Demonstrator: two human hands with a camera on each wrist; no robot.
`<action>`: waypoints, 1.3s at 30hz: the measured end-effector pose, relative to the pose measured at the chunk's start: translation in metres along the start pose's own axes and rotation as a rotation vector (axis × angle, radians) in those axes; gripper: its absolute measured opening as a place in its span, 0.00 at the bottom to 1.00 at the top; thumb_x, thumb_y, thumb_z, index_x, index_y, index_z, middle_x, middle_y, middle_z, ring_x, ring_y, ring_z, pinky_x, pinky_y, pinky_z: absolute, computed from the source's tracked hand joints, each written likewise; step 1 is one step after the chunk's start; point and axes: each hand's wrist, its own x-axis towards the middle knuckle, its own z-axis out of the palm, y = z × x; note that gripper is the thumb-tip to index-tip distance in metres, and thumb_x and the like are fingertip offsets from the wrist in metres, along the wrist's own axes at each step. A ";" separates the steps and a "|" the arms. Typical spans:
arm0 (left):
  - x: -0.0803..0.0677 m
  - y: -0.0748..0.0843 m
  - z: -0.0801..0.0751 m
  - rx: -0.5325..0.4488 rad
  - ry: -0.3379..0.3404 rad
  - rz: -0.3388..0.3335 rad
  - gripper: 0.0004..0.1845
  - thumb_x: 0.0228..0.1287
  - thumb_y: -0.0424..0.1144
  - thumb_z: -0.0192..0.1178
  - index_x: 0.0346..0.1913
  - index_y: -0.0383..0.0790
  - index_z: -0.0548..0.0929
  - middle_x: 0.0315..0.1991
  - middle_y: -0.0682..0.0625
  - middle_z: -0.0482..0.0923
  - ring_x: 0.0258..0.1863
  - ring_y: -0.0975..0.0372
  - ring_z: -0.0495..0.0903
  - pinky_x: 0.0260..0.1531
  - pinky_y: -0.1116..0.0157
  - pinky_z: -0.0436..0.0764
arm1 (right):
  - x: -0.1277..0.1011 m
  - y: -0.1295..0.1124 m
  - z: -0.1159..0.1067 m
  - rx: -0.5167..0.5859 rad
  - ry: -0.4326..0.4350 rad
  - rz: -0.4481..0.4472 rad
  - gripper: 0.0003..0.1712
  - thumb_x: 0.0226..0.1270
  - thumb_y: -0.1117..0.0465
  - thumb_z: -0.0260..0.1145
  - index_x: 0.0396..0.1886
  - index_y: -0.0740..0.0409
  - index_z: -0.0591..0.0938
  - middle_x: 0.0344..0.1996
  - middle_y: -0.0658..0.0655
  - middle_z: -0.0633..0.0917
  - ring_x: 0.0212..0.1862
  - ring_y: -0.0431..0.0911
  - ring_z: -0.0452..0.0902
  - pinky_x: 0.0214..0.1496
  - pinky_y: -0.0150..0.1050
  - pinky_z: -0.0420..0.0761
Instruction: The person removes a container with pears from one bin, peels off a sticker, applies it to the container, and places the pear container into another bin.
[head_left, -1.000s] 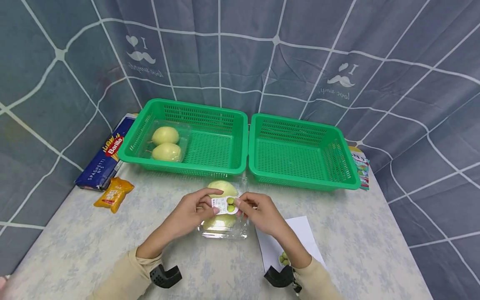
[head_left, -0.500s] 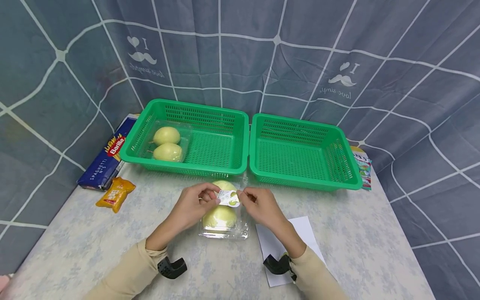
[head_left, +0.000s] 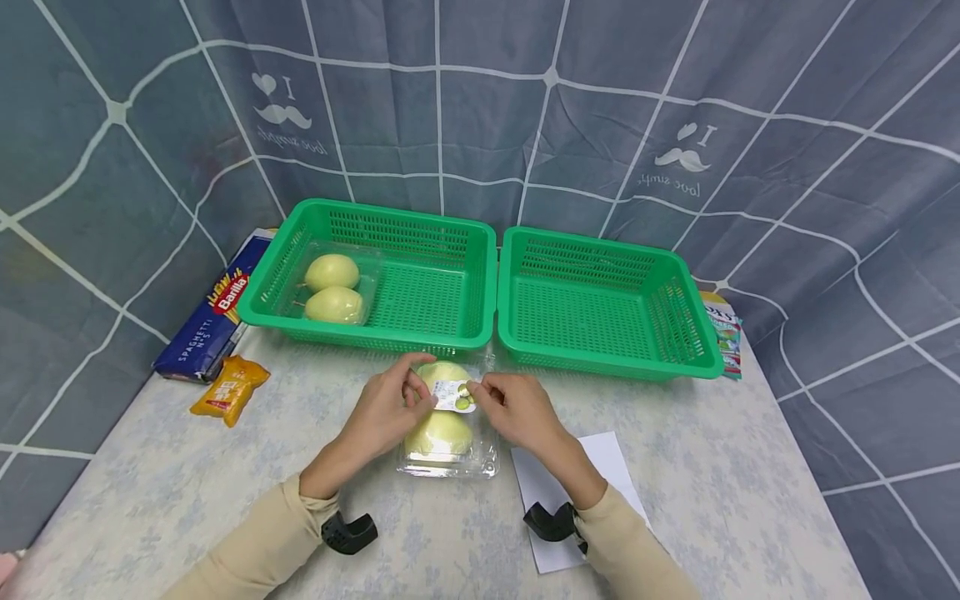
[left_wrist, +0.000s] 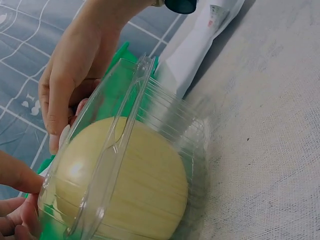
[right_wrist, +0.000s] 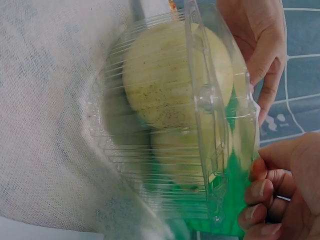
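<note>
- Clear plastic clamshell box (head_left: 450, 442) holding two pale yellow pears is set on the table (head_left: 735, 492), just before the green baskets (head_left: 600, 300).
- Its small white sticker (head_left: 455, 395) is pinched at opposite edges by the left hand (head_left: 386, 417) and right hand (head_left: 517, 412), fingers curled, above the lid.

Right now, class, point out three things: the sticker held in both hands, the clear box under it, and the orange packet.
sticker (head_left: 454, 395), head view, middle of its printed face.
clear box (head_left: 450, 467), head view, near front edge.
orange packet (head_left: 228, 387), head view, centre of the wrapper.
</note>
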 end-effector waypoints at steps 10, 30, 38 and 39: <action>0.003 0.002 0.000 0.064 -0.006 0.004 0.30 0.56 0.27 0.63 0.64 0.36 0.75 0.28 0.52 0.81 0.19 0.67 0.71 0.20 0.70 0.70 | 0.000 -0.002 0.005 -0.055 0.030 -0.006 0.24 0.71 0.55 0.66 0.13 0.52 0.75 0.11 0.42 0.64 0.16 0.34 0.58 0.20 0.27 0.56; 0.006 0.001 -0.002 0.156 -0.048 -0.025 0.26 0.55 0.30 0.64 0.60 0.37 0.78 0.25 0.52 0.77 0.22 0.65 0.70 0.25 0.68 0.69 | 0.003 -0.010 0.007 -0.135 0.035 0.155 0.26 0.67 0.47 0.70 0.12 0.51 0.75 0.09 0.43 0.66 0.16 0.37 0.61 0.18 0.31 0.59; 0.002 -0.001 -0.003 0.107 0.128 0.080 0.22 0.58 0.28 0.65 0.57 0.38 0.81 0.23 0.54 0.74 0.21 0.67 0.68 0.24 0.71 0.69 | -0.002 0.000 -0.003 -0.123 0.187 0.143 0.25 0.69 0.49 0.68 0.14 0.51 0.74 0.10 0.45 0.68 0.16 0.38 0.59 0.18 0.30 0.58; 0.000 0.000 -0.003 0.103 0.174 0.140 0.21 0.57 0.28 0.66 0.56 0.38 0.82 0.23 0.54 0.74 0.22 0.67 0.69 0.24 0.71 0.71 | -0.004 0.000 -0.004 -0.112 0.235 0.100 0.22 0.70 0.52 0.67 0.16 0.52 0.77 0.11 0.46 0.71 0.16 0.38 0.62 0.18 0.30 0.60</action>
